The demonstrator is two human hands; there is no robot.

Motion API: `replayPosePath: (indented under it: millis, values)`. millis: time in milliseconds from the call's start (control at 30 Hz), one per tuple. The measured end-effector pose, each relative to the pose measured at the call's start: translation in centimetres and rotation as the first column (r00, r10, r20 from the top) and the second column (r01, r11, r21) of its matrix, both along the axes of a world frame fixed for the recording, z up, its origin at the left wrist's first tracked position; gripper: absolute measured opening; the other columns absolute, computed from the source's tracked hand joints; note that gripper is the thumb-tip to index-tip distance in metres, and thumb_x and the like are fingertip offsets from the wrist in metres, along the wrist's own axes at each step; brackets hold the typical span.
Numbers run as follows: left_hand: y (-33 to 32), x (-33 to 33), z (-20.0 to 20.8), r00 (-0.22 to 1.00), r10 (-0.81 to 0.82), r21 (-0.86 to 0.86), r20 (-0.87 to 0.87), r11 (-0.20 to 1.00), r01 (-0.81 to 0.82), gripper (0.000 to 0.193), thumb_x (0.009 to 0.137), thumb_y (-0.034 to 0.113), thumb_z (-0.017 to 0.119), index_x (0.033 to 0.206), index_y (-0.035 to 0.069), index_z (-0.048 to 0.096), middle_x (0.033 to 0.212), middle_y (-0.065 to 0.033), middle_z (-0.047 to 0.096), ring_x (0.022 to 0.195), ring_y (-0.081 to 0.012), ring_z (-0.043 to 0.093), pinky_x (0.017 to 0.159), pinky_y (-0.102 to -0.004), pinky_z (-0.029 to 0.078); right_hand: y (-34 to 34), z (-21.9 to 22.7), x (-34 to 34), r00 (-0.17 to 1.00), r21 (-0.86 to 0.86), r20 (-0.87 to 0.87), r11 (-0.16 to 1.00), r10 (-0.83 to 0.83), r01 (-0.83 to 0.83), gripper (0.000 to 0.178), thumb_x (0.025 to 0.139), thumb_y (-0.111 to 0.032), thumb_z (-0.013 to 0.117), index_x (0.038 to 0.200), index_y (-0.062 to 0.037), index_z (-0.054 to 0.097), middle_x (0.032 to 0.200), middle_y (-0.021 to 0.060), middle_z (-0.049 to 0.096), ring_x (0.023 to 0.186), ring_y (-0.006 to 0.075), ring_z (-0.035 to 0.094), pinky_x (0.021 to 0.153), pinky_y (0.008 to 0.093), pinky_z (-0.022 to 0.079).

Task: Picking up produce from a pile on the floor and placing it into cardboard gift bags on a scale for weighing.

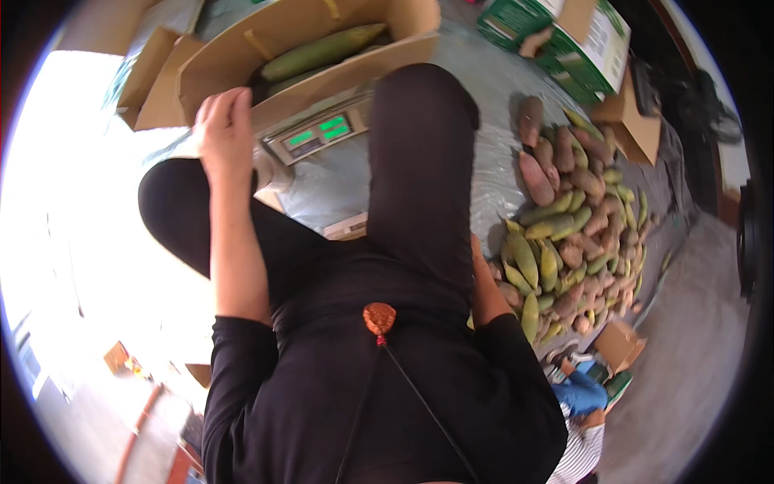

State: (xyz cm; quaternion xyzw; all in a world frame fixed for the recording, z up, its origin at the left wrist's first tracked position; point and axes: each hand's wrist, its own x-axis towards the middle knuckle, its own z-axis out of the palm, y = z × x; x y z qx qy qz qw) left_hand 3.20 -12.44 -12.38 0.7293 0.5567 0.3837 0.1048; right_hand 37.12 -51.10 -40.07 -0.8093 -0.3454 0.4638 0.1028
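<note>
My left hand (223,121) is at the near left corner of a cardboard box (347,74), its fingers bent together at the wall and seemingly closed on it. Inside the box lies a long green fruit or vegetable (322,52) with tapered ends, with more beneath it. A digital scale (320,134) with lit green displays is right against the box's near side; the box seems to stand on it. My right forearm (488,290) reaches down beside my right thigh, near a produce heap (568,234). The thigh hides most of my right hand (476,248), including its fingers.
Reddish-brown tubers (535,179) and tapered green-yellow produce (524,256) spread along the right on plastic sheeting. A green-and-white carton (564,50) and a brown cardboard box (631,121) stand beyond. Lower right, another person in blue trousers (580,392) sits near an open box (619,347).
</note>
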Motion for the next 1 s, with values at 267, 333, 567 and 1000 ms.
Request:
replayPosePath:
  millis: [267, 333, 567, 1000]
  values:
    - [-0.1, -2.2, -0.4, 0.998, 0.040, -0.051, -0.051, 0.998, -0.042, 0.018, 0.090, 0.017, 0.057, 0.096, 0.003, 0.066, 0.091, -0.0060, 0.062, 0.086, -0.0171, 0.058, 0.078, -0.0283, 0.045, 2.4, -0.3, -2.6, 0.984, 0.071, 0.070, 0.984, -0.166, 0.161, 0.036, 0.069, -0.027, 0.069, 0.097, -0.0057, 0.064, 0.095, 0.0155, 0.066, 0.091, 0.0321, 0.062, 0.080, 0.0386, 0.049]
    - [-0.2, -1.6, -0.3, 0.998, 0.044, -0.083, -0.046, 0.995, -0.047, 0.019, 0.090, 0.018, 0.057, 0.096, 0.003, 0.067, 0.091, -0.0062, 0.062, 0.086, -0.0174, 0.058, 0.078, -0.0280, 0.045, 2.2, 0.4, -3.0, 0.935, -0.002, -0.104, 0.940, -0.339, 0.340, 0.037, 0.067, -0.023, 0.072, 0.098, -0.0053, 0.064, 0.095, 0.0163, 0.066, 0.092, 0.0309, 0.063, 0.080, 0.0379, 0.049]
    - [-0.2, -1.2, -0.6, 0.996, 0.041, -0.079, -0.077, 0.996, -0.047, 0.022, 0.091, 0.022, 0.056, 0.098, 0.005, 0.067, 0.091, -0.0061, 0.063, 0.086, -0.0182, 0.059, 0.077, -0.0295, 0.046, 0.8, 1.9, -3.4, 0.940, -0.118, -0.041, 0.935, -0.340, 0.333, 0.039, 0.071, -0.018, 0.070, 0.105, -0.0019, 0.062, 0.092, 0.0133, 0.067, 0.084, 0.0204, 0.064, 0.074, 0.0326, 0.049]
    - [0.7, -0.7, -1.5, 0.991, 0.009, -0.055, -0.131, 0.998, -0.017, 0.021, 0.090, 0.023, 0.058, 0.096, 0.007, 0.069, 0.094, -0.0056, 0.066, 0.086, -0.0174, 0.062, 0.076, -0.0287, 0.049, -6.5, 1.5, 0.9, 0.817, -0.073, 0.086, 0.814, -0.570, 0.576, 0.033, 0.070, -0.011, 0.067, 0.102, -0.0012, 0.063, 0.077, 0.0142, 0.065, 0.062, 0.0190, 0.062, 0.060, 0.0308, 0.050]
